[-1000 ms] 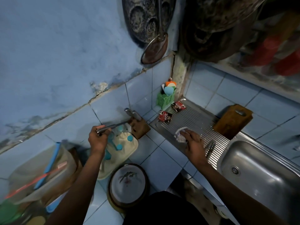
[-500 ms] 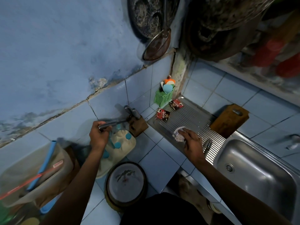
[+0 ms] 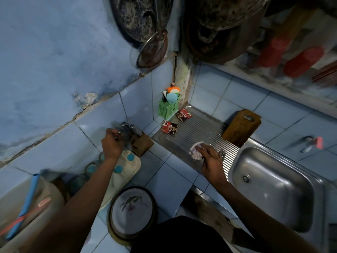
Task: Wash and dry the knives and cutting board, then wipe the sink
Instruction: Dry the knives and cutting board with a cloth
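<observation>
My left hand (image 3: pixel 111 145) grips the metal handle of a knife (image 3: pixel 119 132) right at the wooden knife block (image 3: pixel 142 144), where two other metal handles stick out. The blade is out of sight. My right hand (image 3: pixel 211 159) rests on the ribbed steel drainboard (image 3: pixel 197 130) and holds a checked cloth (image 3: pixel 195 152) against it. Another knife handle (image 3: pixel 222 152) lies on the drainboard just beyond my right fingers. The wooden cutting board (image 3: pixel 240 126) leans on the tiled wall behind the drainboard. The steel sink basin (image 3: pixel 273 187) lies at the right.
Two red sachets (image 3: pixel 169 128) and a green utensil basket (image 3: pixel 168 106) stand in the corner. A cream tray with blue-lidded jars (image 3: pixel 125 170) and a covered round dish (image 3: pixel 132 210) sit on the tiled counter. A tap (image 3: pixel 308 143) is on the right wall. Pans hang overhead.
My left hand has carried the knife rightwards to the block, and the blade that stood out before is no longer visible. My right hand with the cloth stays on the drainboard.
</observation>
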